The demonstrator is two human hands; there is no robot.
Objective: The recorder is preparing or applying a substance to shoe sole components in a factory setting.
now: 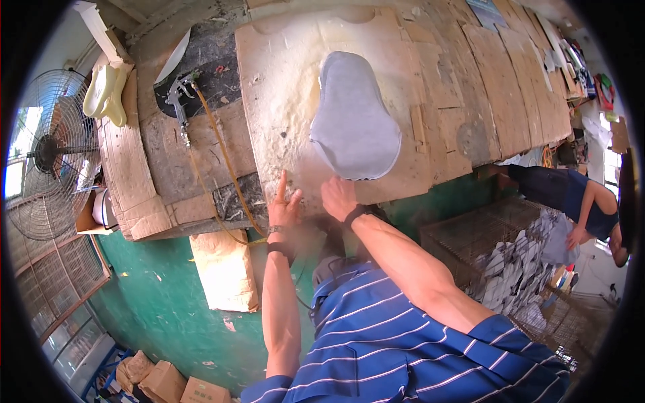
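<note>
A grey fabric piece (356, 114), narrow at its far end and wide and rounded at its near end, lies on a cardboard sheet (269, 74) coated with a pale yellowish residue. My right hand (339, 195) is at its near edge, fingers closed together there; the fingertips are partly hidden. To the left, my left hand (285, 207) is at the front of the table, holding nothing, index finger stretched out and thumb apart. Both wrists wear dark bands. A metal spray gun (178, 97) rests at the back left, with an amber hose (218, 141) running toward me.
A large fan (50, 151) stands at the left, near a pair of pale yellow moulded pieces (106, 94). Below the table edge is a brown paper sack (225, 270). At the right, another person (584, 201) stands beside a wire rack (484, 235) with many grey-white pieces.
</note>
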